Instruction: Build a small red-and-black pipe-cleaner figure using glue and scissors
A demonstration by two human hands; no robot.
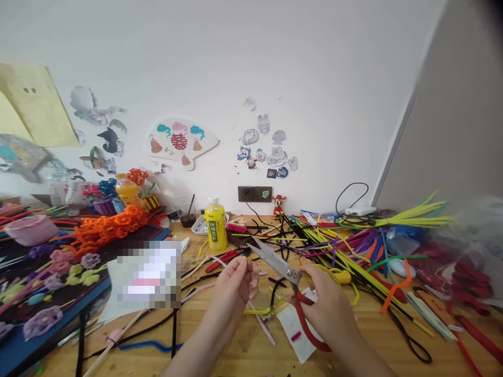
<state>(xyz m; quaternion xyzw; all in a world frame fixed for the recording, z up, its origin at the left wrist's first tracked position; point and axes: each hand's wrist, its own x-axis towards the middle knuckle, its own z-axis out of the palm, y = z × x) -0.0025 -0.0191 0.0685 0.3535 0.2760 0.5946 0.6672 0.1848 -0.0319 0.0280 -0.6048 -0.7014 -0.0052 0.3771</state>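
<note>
My right hand (328,301) grips a pair of scissors (275,262) by the red handles. Their metal blades are slightly apart and point up and left, past the fingers of my left hand (236,283). Those left fingers are pinched together in front of the blades; whatever is between them is too small to make out. Below the hands lie a pale pink pipe cleaner (267,331) and a white paper (293,324) with a small magenta piece on it.
A yellow drink bottle (216,228) stands behind the hands. Bundled pipe cleaners (353,251) cover the right side. On the left are orange pipe-cleaner flowers (113,228), a pink cup (31,230) and a partly pixelated white sheet (113,283). A power socket (255,193) is on the wall.
</note>
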